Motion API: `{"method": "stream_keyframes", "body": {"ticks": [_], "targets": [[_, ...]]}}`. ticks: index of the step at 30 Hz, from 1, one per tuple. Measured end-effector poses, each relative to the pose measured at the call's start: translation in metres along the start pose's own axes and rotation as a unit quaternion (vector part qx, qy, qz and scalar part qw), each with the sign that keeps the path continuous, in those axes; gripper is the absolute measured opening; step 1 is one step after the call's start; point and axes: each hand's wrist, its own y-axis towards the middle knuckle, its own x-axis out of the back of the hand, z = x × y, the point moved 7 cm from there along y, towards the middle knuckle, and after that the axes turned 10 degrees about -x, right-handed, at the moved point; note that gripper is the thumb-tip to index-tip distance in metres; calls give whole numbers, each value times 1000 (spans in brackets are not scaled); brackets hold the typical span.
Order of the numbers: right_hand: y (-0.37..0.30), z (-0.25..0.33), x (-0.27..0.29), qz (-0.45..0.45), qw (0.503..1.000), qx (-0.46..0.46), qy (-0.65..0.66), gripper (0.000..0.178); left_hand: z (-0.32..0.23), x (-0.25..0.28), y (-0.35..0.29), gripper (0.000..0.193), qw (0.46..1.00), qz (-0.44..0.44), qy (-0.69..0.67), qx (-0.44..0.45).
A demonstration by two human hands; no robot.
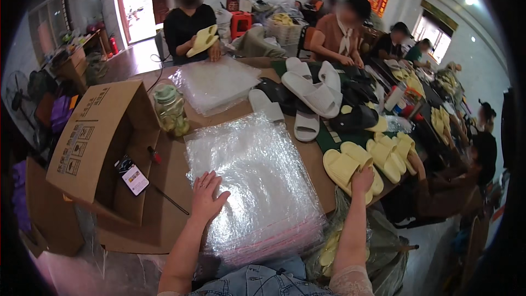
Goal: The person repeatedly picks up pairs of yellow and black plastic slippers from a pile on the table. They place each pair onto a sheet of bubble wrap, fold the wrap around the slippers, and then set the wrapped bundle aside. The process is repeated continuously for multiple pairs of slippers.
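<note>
Plastic bags, clear and stacked flat, sit under your left hand, grip apart; your right hand touches pale-yellow wide-strapped slippers, can't tell if clamped.

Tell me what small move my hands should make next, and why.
Probably lift the yellow slide slippers toward the clear plastic bags: your right hand is already on that pair, and your left hand rests, fingers spread, on the stack.
</note>
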Motion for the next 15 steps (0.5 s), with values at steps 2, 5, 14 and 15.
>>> {"method": "stream_keyframes", "body": {"ticks": [2,5,14,15], "targets": [[-25,10,23,70,996,-17,55,37,-4,0,1,52,1000,-27,-2,-14],[-65,15,41,132,986,-15,104,36,-11,2,2,43,997,-56,10,-56],[-138,-54,87,61,934,-36,352,35,-68,-7,-21,72,965,139,-61,-213],[-140,-67,89,33,917,-52,395,34,-84,-5,-27,75,959,168,-22,-227]]}}
